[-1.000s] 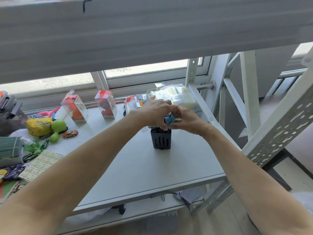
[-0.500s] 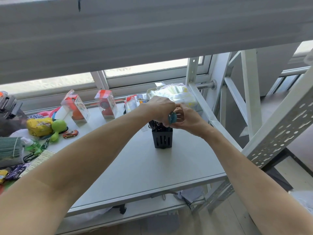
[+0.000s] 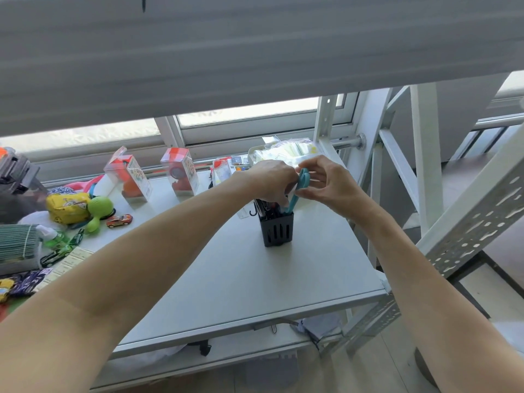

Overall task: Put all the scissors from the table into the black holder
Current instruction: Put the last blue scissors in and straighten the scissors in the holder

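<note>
Scissors stand almost upright, blue handle up, tips down inside the black holder. Right hand and left hand both pinch the handle from either side.

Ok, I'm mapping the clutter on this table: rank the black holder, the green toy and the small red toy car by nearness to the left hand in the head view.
From the left hand:
1. Black holder, right below it.
2. Small red toy car, well off to the left.
3. Green toy, a little farther left, beside the car.
</note>
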Demonstrator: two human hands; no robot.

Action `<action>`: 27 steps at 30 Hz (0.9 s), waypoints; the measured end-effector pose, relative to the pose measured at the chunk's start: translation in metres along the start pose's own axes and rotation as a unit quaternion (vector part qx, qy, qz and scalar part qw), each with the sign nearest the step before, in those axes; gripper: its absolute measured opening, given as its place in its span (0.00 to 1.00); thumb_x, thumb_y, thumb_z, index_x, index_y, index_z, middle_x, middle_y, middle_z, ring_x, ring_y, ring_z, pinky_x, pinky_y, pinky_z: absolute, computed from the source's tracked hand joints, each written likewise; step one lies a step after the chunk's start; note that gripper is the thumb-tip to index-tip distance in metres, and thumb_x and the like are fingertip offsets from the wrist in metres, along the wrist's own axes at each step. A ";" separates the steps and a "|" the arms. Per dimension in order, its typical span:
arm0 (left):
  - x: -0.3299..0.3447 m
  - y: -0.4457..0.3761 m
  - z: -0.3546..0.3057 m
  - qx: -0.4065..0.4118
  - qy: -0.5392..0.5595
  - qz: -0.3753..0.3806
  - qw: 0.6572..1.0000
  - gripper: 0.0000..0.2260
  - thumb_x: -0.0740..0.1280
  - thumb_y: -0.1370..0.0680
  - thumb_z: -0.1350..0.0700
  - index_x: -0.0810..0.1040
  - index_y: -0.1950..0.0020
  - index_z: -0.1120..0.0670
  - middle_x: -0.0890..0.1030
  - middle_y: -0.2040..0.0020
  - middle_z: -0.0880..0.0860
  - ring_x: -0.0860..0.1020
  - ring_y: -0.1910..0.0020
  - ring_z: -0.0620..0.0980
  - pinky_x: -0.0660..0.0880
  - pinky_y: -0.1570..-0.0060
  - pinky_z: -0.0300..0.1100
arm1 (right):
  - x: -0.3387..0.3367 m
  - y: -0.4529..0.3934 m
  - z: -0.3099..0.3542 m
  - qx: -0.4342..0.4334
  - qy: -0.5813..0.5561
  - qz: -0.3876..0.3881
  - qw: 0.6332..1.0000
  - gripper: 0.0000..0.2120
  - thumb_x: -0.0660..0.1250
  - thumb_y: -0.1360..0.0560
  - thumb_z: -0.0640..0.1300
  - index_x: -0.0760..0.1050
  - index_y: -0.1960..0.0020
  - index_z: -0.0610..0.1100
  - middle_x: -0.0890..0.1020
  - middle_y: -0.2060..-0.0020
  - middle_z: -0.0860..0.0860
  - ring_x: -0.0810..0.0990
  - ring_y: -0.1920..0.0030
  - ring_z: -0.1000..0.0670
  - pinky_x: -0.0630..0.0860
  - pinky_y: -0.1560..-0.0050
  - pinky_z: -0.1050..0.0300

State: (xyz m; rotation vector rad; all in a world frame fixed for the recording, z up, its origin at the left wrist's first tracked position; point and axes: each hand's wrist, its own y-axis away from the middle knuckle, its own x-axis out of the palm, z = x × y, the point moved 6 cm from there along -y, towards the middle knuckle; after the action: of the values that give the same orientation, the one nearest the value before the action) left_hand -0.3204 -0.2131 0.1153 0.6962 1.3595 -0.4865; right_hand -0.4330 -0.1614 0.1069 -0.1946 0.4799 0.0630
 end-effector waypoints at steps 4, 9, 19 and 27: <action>0.000 0.001 0.001 0.000 0.002 0.007 1.000 0.13 0.73 0.28 0.50 0.80 0.47 0.54 0.82 0.51 0.52 0.79 0.52 0.53 0.78 0.55 0.46 | 0.000 0.003 0.004 -0.021 0.015 -0.001 1.000 0.26 0.78 0.32 0.38 0.72 0.37 0.41 0.80 0.41 0.48 0.80 0.39 0.52 0.76 0.36 0.55; 0.000 0.001 0.005 0.005 -0.002 0.018 1.000 0.13 0.72 0.27 0.50 0.81 0.46 0.55 0.82 0.52 0.52 0.80 0.52 0.53 0.75 0.58 0.42 | 0.009 0.003 0.006 -0.040 0.056 0.006 0.998 0.24 0.77 0.31 0.38 0.72 0.39 0.44 0.81 0.44 0.48 0.80 0.39 0.51 0.77 0.36 0.51; 0.001 0.002 0.020 -0.021 0.061 0.056 0.996 0.12 0.73 0.28 0.49 0.82 0.47 0.53 0.82 0.49 0.52 0.80 0.51 0.52 0.79 0.49 0.48 | 0.014 0.008 0.019 -0.097 0.097 -0.010 0.990 0.26 0.76 0.30 0.35 0.72 0.36 0.44 0.81 0.41 0.49 0.78 0.37 0.53 0.75 0.35 0.58; 0.003 -0.003 0.027 -0.050 0.106 0.086 0.989 0.12 0.72 0.28 0.48 0.82 0.47 0.52 0.82 0.52 0.49 0.80 0.52 0.50 0.79 0.50 0.45 | 0.021 -0.001 0.017 -0.106 0.083 -0.006 0.991 0.26 0.76 0.30 0.35 0.73 0.35 0.45 0.80 0.42 0.51 0.79 0.39 0.56 0.74 0.38 0.68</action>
State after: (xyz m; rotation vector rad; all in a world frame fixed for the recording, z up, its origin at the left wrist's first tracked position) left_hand -0.3024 -0.2335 0.1136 0.7917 1.4959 -0.2088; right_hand -0.4070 -0.1583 0.1116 -0.4125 0.6375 0.0866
